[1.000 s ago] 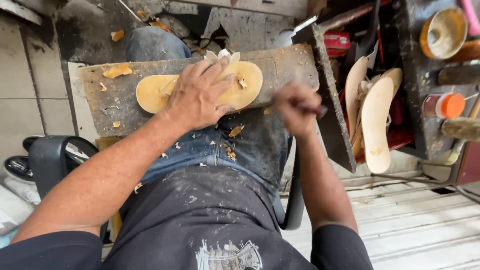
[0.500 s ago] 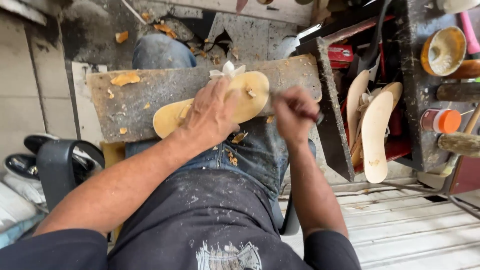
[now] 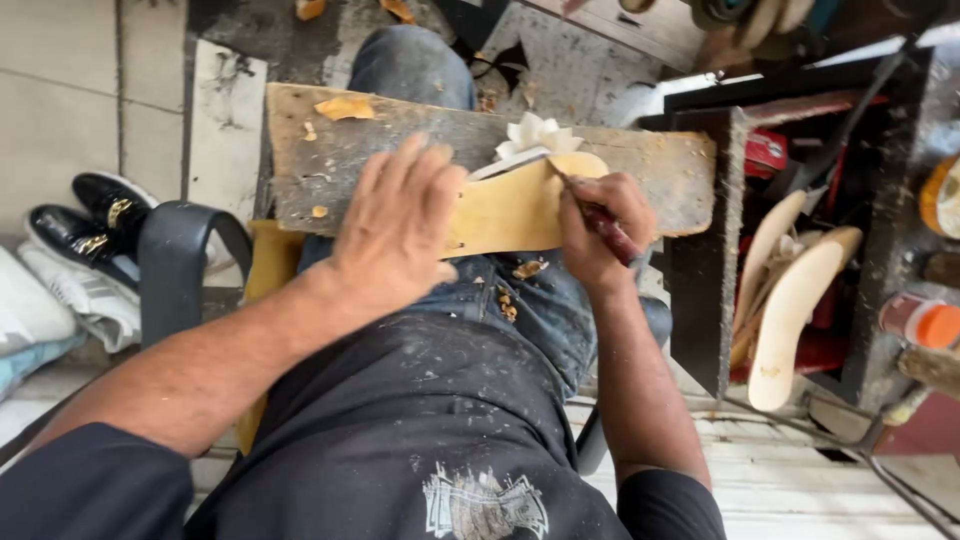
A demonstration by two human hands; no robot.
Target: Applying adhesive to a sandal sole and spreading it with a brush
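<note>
A worn wooden board (image 3: 640, 165) lies across my lap. On it rests a tan shoe sole (image 3: 520, 205) with a pale strap piece (image 3: 535, 135) at its far end. My left hand (image 3: 400, 225) presses flat on the sole's left half, fingers spread. My right hand (image 3: 590, 230) is closed around a dark-handled knife (image 3: 600, 220), whose blade tip meets the sole's edge near the strap. Tan trimmings (image 3: 515, 290) lie on my jeans.
More pale soles (image 3: 800, 300) stand in a dark rack (image 3: 715, 230) at my right. An orange-capped jar (image 3: 920, 320) sits further right. Black shoes (image 3: 90, 225) and white ones lie on the tiled floor at left, beside the chair's armrest (image 3: 185, 245).
The sole has turned and slid toward my lap under my left hand. My right hand has come up from the board's near edge and put the knife to the sole's far end.
</note>
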